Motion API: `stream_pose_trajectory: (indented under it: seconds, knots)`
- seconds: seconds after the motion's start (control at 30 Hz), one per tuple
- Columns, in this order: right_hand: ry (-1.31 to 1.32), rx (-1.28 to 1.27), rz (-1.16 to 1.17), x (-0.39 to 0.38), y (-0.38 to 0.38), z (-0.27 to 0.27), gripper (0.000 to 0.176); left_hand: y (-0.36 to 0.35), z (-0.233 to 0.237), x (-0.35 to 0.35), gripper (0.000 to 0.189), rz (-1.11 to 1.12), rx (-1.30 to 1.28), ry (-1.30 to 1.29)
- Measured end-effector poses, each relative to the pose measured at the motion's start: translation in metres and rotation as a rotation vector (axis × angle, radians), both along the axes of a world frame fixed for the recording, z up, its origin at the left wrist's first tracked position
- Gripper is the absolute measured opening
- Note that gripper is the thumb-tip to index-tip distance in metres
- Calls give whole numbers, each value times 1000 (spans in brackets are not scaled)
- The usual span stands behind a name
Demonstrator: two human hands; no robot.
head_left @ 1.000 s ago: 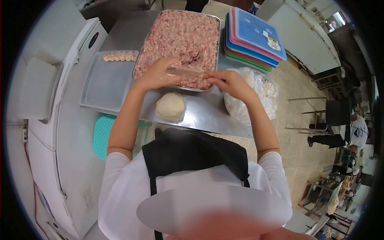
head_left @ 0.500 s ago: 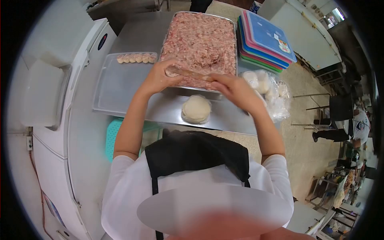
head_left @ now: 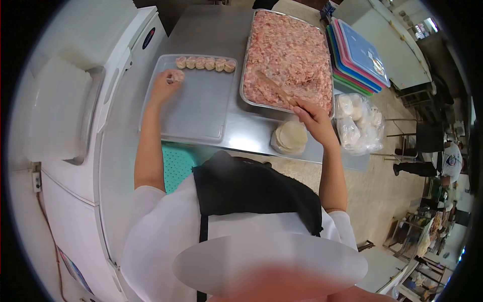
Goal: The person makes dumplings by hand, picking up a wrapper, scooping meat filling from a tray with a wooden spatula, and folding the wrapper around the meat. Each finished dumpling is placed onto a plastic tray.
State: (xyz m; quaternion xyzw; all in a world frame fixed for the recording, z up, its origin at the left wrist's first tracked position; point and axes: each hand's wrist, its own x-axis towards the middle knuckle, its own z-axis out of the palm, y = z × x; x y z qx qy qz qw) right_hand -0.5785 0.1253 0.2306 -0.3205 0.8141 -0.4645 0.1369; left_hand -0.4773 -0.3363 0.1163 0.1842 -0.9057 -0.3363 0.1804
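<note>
The left hand [head_left: 162,88] has moved to the smooth plastic tray's [head_left: 201,111] left side, fingers pinching a rounded, meat-filled dumpling [head_left: 176,76]. The right hand's [head_left: 315,121] fingers clasp a flat wooden spatula [head_left: 274,86] over coarse pink mince [head_left: 288,45].

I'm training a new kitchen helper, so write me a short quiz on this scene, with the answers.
1. True or false: the left hand holds a dumpling.
2. Fill in: the right hand holds a ____.
3. How many dumplings stand in the row on the clear tray?

Key
1. True.
2. Spatula.
3. Six.
</note>
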Motion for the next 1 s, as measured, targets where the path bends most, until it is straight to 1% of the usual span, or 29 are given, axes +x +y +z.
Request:
stream_pose_trajectory:
  seconds: [0.07, 0.1, 0.2, 0.3, 0.4, 0.47, 0.5, 0.57, 0.6, 0.67, 0.7, 0.77, 0.8, 0.87, 0.93, 0.97, 1.0]
  knots:
    - [-151, 14, -92, 12, -1, 4, 31, -21, -6, -12, 38, 68, -79, -11]
    - [-166, 21, -121, 16, 0, 4, 31, -29, -9, -18, 37, 101, -119, -16]
    - [-211, 34, -202, 27, 5, 4, 32, -48, -24, -33, 39, 177, -88, 52]
    - [-240, 41, -266, 37, 10, 6, 33, -62, -44, -50, 50, 252, -142, 125]
    - [-254, 58, -312, 43, 15, 11, 33, -48, -28, -56, 64, 248, -63, 6]
    - [-303, 68, -350, 42, 22, 10, 33, -55, -37, -61, 68, 238, -12, 4]
    - [-219, 57, -319, 41, 25, 4, 34, -58, -42, -62, 70, 233, 13, 2]
    - [-53, 33, -257, 38, 28, -5, 35, -59, -50, -62, 68, 232, 64, 61]
    - [-108, 88, -271, 35, 32, -6, 35, -60, -52, -63, 67, 228, 88, 92]
    - [-218, 193, -303, 27, 36, 4, 36, -59, -51, -62, 66, 199, -35, 85]
    - [-105, 206, -285, 17, 43, -1, 35, -57, -50, -62, 66, 179, -96, 84]
    - [118, 243, -260, -9, 65, -15, 35, -52, -40, -63, 67, 203, -157, -65]
    - [278, 364, -243, -26, 75, -14, 32, -52, -36, -65, 67, 216, -191, -136]
    - [598, 608, -192, -62, 93, -7, 27, -66, -50, -68, 69, 173, -181, -159]
    - [591, 867, -272, -82, 97, 24, 24, -56, -47, -70, 70, 137, -262, -121]
    - [587, 995, -306, -93, 97, 34, 26, -42, -35, -69, 69, 121, -345, -69]
    - [647, 993, -297, -104, 99, 35, 26, -28, -24, -65, 69, 107, -427, -20]
